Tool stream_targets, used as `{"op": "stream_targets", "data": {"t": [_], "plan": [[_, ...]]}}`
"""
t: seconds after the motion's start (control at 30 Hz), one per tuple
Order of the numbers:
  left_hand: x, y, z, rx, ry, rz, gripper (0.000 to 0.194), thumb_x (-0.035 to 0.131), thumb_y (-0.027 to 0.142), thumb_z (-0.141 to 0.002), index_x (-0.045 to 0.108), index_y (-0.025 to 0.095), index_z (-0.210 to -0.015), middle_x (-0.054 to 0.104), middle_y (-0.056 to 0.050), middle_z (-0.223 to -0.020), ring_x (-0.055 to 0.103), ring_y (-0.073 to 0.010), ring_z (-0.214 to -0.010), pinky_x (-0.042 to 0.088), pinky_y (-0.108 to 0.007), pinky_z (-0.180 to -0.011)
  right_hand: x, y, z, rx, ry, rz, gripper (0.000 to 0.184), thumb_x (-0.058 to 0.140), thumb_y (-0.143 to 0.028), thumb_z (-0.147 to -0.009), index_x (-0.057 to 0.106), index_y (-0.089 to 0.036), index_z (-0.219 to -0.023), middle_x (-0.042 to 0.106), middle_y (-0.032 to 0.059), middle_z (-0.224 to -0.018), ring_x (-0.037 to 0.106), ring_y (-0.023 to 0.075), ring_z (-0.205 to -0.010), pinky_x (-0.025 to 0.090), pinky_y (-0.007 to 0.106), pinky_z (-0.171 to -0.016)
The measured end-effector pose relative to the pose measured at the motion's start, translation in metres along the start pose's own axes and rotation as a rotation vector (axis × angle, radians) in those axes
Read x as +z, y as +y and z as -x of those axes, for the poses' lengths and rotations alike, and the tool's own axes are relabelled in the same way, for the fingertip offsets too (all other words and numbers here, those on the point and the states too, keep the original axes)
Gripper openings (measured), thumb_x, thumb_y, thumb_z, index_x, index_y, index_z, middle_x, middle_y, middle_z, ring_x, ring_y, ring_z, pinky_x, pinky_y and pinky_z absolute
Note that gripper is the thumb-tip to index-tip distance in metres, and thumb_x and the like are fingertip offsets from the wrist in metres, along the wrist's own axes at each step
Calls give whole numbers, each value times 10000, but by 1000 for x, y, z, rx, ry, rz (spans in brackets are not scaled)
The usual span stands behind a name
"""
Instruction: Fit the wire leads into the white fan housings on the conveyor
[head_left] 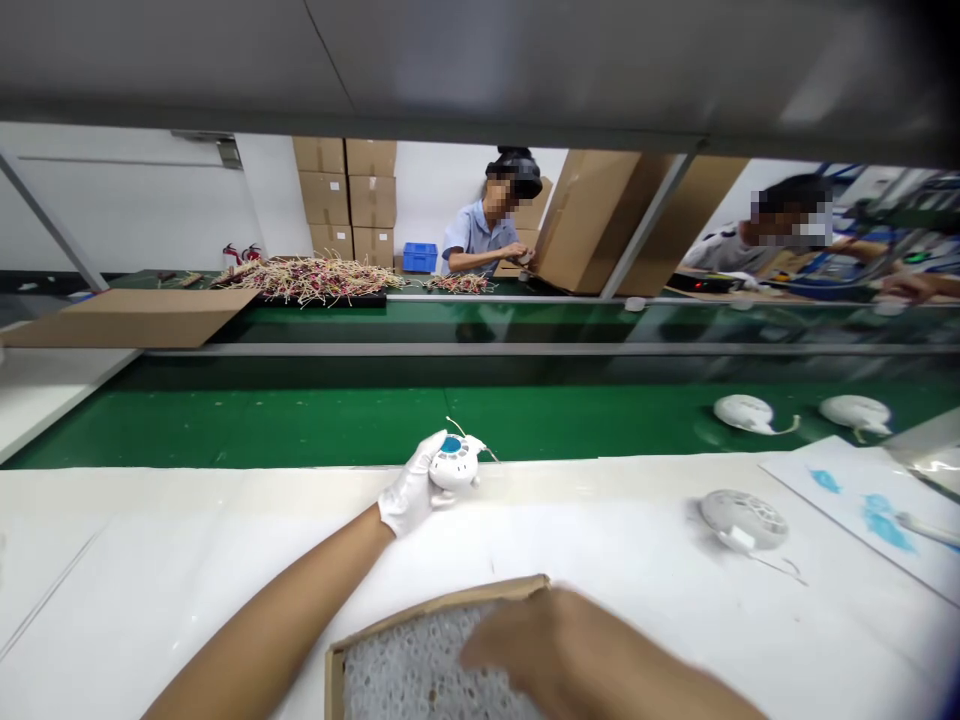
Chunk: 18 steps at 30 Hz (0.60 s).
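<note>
My left hand [411,488], in a white glove, grips a small white round device [454,470] with a blue disc on top and a thin cord. It is held over the far edge of the white table. My bare right hand [529,645] is over a cardboard box [420,606] at the near edge, smeared by motion, its fingers reaching down toward the contents. Inside the box lie many small translucent ring-like pieces [405,660]. Whether the right fingers hold any piece cannot be made out.
On the white table at right lie another white round device [744,520] and a paper sheet with blue smears [855,490]. Two more devices [744,412] rest on the green conveyor belt [315,425]. Beyond are a wire heap [315,278], a cardboard sheet [135,318] and two co-workers.
</note>
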<state>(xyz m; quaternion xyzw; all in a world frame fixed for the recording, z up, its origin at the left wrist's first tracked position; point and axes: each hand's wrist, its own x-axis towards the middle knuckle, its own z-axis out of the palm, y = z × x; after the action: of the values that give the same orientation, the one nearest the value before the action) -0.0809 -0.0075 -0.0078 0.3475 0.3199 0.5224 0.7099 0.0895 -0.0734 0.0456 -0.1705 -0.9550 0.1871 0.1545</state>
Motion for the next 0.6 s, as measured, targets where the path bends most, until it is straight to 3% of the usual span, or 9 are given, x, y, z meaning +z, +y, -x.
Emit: {"op": "stream_targets", "data": {"t": [0.07,0.13,0.2,0.3,0.6], "plan": [[2,1,0,19,8,32,490,435,505,-771,524,94,-1023,571,-78,-735,451,-72,-487,237,-156,-354,30,-10,10,-78,-25,383,124,555,-119,-676,586,-177,-571,634,21,-583,492,113,-341,259,222,-303],[3,1,0,27,12,54,421,492,452,-763,517,131,-1035,576,-77,-801,510,-100,-589,318,-159,-413,53,-10,15,-87,32,576,146,611,-100,-579,537,-175,-478,607,28,-545,489,144,-335,194,252,-285],[3,2,2,15,10,62,368,542,403,-748,527,146,-1011,579,-77,-838,540,-124,-670,391,-182,-500,64,-7,15,-99,67,614,174,618,-89,-547,508,-182,-448,570,8,-501,476,144,-333,178,265,-289],[2,2,4,-17,4,55,350,605,361,-712,544,138,-974,584,-90,-866,562,-161,-744,444,-244,-617,62,-2,11,-98,100,594,200,595,-70,-552,482,-182,-431,530,-10,-466,446,123,-321,162,274,-296],[-1,0,3,-22,0,47,419,687,322,-643,548,129,-987,581,-109,-951,572,-204,-833,451,-318,-735,69,8,12,10,140,665,192,560,-47,-531,472,-174,-417,536,28,-452,448,137,-314,157,262,-306]]}}
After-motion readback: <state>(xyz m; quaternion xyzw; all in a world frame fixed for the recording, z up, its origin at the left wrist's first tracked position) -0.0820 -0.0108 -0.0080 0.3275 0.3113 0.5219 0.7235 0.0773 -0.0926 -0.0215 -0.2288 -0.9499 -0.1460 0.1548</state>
